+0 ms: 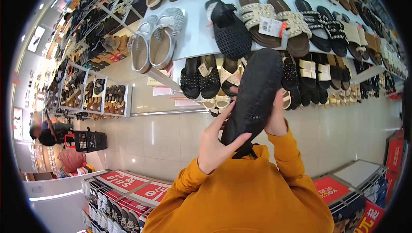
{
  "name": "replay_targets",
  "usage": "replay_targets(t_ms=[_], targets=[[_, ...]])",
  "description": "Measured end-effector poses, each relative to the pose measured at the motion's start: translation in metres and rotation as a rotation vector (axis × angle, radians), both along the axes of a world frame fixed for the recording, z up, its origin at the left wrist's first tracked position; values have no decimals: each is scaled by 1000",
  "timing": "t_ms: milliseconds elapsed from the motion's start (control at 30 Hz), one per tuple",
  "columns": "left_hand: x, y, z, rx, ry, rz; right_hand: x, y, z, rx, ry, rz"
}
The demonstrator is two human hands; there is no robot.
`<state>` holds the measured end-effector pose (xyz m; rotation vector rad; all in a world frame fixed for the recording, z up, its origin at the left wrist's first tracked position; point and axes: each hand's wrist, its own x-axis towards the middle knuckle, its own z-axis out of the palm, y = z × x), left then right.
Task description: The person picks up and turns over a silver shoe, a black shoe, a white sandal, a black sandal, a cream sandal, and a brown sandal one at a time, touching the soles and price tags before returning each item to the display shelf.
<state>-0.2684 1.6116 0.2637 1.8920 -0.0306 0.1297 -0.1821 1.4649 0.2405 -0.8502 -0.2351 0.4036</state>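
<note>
A black shoe point(255, 89) is held up in front of my chest, its dark sole turned toward me. My left hand point(217, 138) grips it at the lower left, thumb lying across the heel end and fingers behind. On the other side, my right hand point(277, 115) is wrapped around the shoe's edge, with part of its fingers hidden. Just beyond the toe, a black woven shoe point(231, 33) rests on the white shelf point(193, 35). Cream studded sandals point(257, 18) with a white price tag point(270, 27) stand beside it.
Grey woven shoes point(161, 39) sit at the shelf's left end. Black sandals point(199, 78) line a lower tier. Red sale signs point(124, 180) top a rack close behind me. A person point(51, 132) is near a black shopping basket point(90, 141) at the left.
</note>
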Motion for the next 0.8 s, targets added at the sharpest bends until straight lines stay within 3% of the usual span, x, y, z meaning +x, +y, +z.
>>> replay_targets(t_ms=[67, 233, 467, 567, 633, 667, 700, 800], targets=[[0, -7, -3, 136, -150, 34, -2, 7, -9, 272, 56, 115], [-5, -7, -9, 243, -356, 56, -1, 11, -19, 416, 60, 128], [-11, -9, -6, 230, -321, -8, 6, 16, -25, 635, 55, 190], [-10, -8, -10, -24, -82, 29, 7, 8, -11, 408, 143, -1], [-5, -4, -11, -158, 60, 23, 0, 9, -20, -2, 105, -78], [-4, -2, -12, -225, 134, 19, -3, 7, -22, -72, 71, -91], [-1, -6, -23, -259, -3, 34, -6, 5, -23, -143, 38, -104], [-4, 17, -47, -1325, 382, -516, -6, -3, 3, -220, -65, -125]])
